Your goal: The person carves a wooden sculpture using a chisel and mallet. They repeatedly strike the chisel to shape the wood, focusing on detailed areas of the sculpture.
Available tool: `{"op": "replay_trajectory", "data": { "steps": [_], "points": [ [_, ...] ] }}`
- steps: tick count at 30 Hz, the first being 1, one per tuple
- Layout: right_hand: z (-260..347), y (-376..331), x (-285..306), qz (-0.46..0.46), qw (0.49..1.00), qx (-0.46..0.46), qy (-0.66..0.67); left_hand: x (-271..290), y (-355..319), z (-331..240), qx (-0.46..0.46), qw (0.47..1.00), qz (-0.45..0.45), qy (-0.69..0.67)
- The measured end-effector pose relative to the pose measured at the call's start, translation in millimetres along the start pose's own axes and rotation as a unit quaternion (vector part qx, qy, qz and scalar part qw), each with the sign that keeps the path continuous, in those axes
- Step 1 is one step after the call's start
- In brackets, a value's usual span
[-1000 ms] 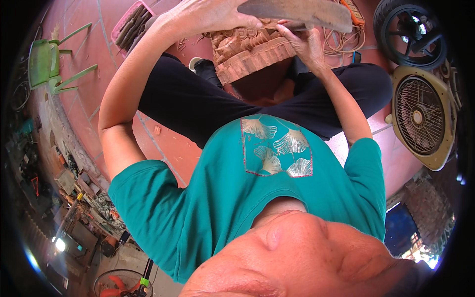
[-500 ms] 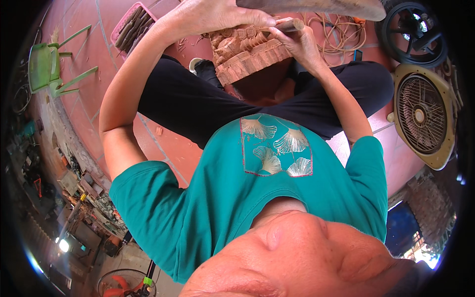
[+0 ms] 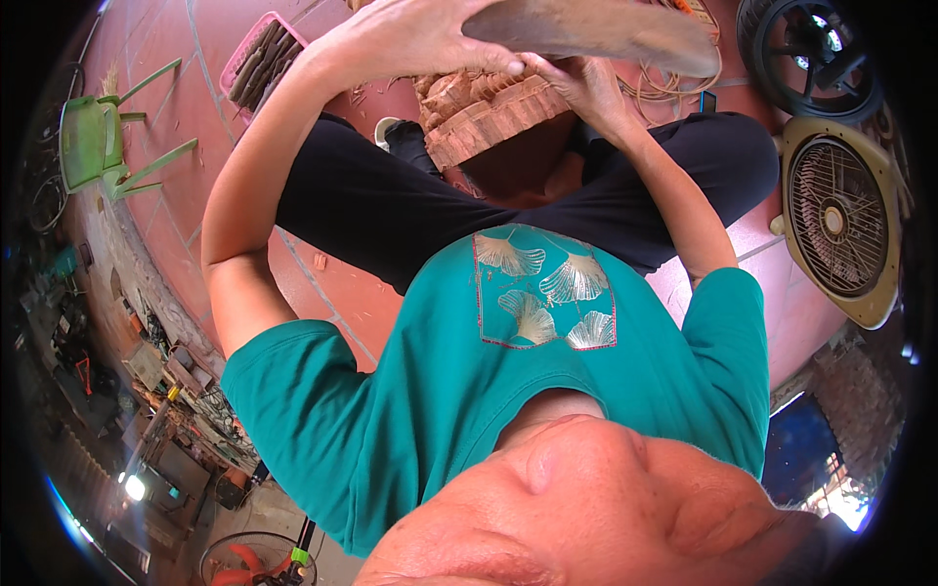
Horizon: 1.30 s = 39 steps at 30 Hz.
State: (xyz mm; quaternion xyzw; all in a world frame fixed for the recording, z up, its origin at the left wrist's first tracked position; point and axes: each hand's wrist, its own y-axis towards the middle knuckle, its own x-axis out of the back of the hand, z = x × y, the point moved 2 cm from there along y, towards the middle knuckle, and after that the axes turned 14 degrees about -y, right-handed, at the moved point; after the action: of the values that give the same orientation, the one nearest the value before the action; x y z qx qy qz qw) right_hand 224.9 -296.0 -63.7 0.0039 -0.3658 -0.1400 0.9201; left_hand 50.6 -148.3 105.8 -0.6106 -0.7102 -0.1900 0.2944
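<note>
Left hand point(image 3: 420, 41) gripping wooden bat point(image 3: 596, 35). Right hand point(image 3: 591, 93) partly behind it; fingers bent, can't tell on what. Carved block point(image 3: 498, 122) between legs point(image 3: 362, 195). Mis-aimed swing could bruise right knuckles.

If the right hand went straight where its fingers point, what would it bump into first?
Probably the left hand: the right hand's fingers point at its thumb. They look very close, but depth is unclear, so I can't tell whether they already touch.
</note>
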Motion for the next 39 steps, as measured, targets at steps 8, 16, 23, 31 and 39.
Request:
{"op": "replay_trajectory", "data": {
  "steps": [8,16,23,31,39],
  "points": [
    [-6,9,28,0.04,0.998,-0.051,0.004,7,0,12,0.004,0.997,-0.061,0.046],
    [-31,13,19,0.031,0.999,-0.013,0.002,11,4,15,0.014,0.995,-0.083,0.061],
    [20,23,29,0.064,0.996,0.029,-0.048,13,7,15,-0.009,0.995,-0.093,0.03],
    [1,23,9,0.064,0.992,0.089,-0.068,18,6,19,-0.08,0.98,-0.16,-0.088],
    [17,26,16,0.093,0.987,0.066,-0.115,8,-2,13,0.018,0.974,-0.18,-0.137]
  ]
}}
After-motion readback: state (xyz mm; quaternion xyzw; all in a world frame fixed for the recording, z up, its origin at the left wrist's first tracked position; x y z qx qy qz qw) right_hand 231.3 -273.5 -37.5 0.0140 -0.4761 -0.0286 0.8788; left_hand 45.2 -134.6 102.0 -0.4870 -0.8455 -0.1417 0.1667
